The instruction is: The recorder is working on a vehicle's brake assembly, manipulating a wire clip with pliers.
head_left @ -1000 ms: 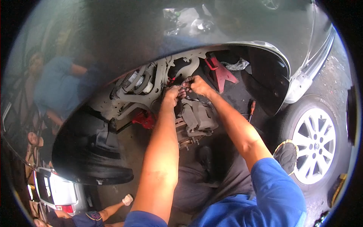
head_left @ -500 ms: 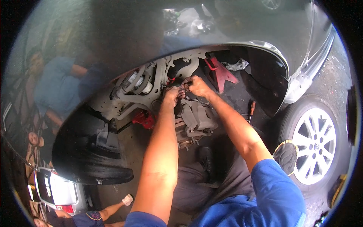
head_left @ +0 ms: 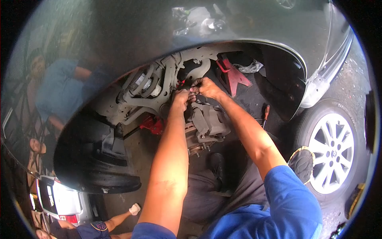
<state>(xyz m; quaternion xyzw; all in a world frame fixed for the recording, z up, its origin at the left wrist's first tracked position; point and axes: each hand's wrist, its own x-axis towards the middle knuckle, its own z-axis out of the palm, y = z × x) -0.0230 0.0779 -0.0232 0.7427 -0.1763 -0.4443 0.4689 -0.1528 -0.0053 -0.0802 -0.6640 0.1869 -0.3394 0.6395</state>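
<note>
Grey brake caliper point(head_left: 209, 121) just below both hands.

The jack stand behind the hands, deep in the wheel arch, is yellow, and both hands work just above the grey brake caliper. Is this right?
Not quite: the head view shows the jack stand is red, not yellow. The rest holds: the left hand and right hand work close together just above the grey brake caliper.

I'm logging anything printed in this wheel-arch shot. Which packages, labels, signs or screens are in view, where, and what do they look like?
None that I can make out: no package, label, sign or screen.
Crumpled clear plastic: deep in the wheel arch, right of the red jack stand; too small to tell if it is packaging.
</note>
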